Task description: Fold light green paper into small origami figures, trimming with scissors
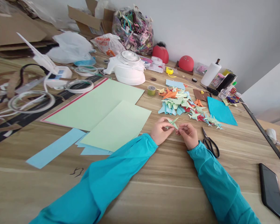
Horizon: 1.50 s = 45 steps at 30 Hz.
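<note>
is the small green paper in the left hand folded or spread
Folded: the small green paper in the left hand shows narrow layers and sharp points, not one flat sheet.

Green folded paper point(173, 122) partly out of sight behind the left hand point(161, 132), sleeves point(128, 161) incomplete at the bottom edge

folded paper point(173, 123) is pale green, sleeves point(128, 158) teal, scissors point(207, 140) black, counter point(168, 186) streaky brown, and the paper pile point(176, 102) mixes orange, green, blue, red

Blk phone point(273, 191) lies at R, wht router point(63, 73) at L nr plastic bag point(70, 46).
</note>
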{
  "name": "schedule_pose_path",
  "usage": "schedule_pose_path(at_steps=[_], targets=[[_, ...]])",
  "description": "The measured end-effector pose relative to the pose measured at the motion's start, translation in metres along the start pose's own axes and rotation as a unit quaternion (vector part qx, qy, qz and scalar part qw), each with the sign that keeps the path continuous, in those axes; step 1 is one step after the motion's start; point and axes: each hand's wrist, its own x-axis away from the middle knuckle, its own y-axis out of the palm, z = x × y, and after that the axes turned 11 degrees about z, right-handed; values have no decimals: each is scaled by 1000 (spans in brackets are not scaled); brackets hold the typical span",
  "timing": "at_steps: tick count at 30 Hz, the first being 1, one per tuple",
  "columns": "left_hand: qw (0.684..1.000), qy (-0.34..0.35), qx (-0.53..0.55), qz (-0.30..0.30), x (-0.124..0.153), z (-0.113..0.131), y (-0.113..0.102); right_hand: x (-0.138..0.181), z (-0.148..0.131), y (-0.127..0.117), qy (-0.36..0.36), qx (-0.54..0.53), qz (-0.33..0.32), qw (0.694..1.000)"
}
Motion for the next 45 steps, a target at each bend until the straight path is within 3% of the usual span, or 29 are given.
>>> schedule_pose_path(at_steps=[17,29,36,41,45], targets=[[998,51,-43,-13,3,-1,0,2,-9,2,-5,89,-17,996],[995,37,58,-74,5,8,-3,-5,2,-3,44,-28,88,995],[985,-63,156,-48,3,11,-4,-6,0,-5,54,-78,91,991],[940,-207,269,-38,-1,12,-5,-5,-5,-4,75,-118,77,987],[906,-299,301,-11,-6,10,-1,-4,-7,-6,103,-123,37,986]])
